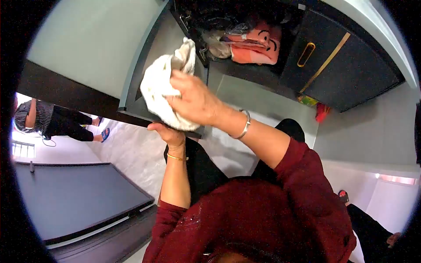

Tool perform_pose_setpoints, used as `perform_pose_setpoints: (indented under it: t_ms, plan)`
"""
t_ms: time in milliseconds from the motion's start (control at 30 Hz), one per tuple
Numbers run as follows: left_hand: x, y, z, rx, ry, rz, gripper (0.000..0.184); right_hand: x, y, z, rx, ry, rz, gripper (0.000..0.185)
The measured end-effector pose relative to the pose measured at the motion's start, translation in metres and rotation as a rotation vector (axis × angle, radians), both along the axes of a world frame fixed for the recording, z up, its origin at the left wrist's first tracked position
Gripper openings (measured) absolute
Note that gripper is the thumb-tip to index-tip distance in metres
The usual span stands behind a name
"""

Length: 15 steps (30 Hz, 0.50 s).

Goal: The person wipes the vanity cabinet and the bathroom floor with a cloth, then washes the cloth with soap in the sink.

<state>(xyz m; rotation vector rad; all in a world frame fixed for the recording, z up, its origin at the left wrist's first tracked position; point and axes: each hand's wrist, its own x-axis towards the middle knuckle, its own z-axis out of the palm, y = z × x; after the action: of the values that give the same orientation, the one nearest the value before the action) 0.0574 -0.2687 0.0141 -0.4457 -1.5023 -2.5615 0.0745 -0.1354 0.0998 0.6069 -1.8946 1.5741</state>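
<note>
One white cloth (160, 90) is bunched in your right hand (193, 96), your grip clamped on it with the fingers pressed into its folds. It sits over the near part of a pulled-out drawer (164, 41), covering much of the inside, with one corner sticking up at the far side. Your left hand (169, 135) is at the drawer's near edge, just below the cloth, with its thumb pointing outward; the other fingers are hidden, so you cannot tell whether that grip is closed on anything. You wear a silver bangle (246, 124) on your right wrist and a yellow bracelet (176, 158) on your left. Beyond the drawer, an orange folded item (252, 55) lies in a dark compartment, with a clear bag (218, 46) beside it. Right of these is a dark door (355, 74) with a gold handle (306, 55). A person in a striped top (39, 116) is well apart on your left; another person's dark-clothed leg (368, 223) shows at lower right.
</note>
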Motion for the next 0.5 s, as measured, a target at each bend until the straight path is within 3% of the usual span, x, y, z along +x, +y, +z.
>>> perform_pose_setpoints:
  t_ms: [67, 167, 233, 300, 367, 500]
  plan:
    - [0.009, -0.001, 0.006, -0.002, -0.022, -0.053, 0.094, 0.007, -0.006, 0.000, 0.045, 0.077, 0.022, 0.033]
    - [0.006, 0.000, 0.000, 0.022, -0.014, -0.071, 0.090, 0.006, -0.003, -0.034, 0.091, -0.047, 0.036, 0.036]
    - [-0.005, -0.007, -0.014, 0.059, -0.025, -0.091, 0.088, 0.010, -0.011, -0.091, 0.172, -0.134, -0.100, 0.038]
    - [-0.005, -0.002, -0.010, -0.003, 0.029, 0.061, 0.085, 0.012, -0.014, -0.168, 0.281, -0.366, -0.095, 0.039]
    - [-0.003, -0.005, -0.020, -0.057, 0.016, 0.175, 0.082, 0.016, -0.005, -0.202, 0.314, -0.457, -0.113, 0.034]
    - [-0.016, -0.014, -0.024, -0.198, -0.008, 0.306, 0.079, -0.012, 0.009, -0.167, 0.292, -0.563, -0.196, 0.027]
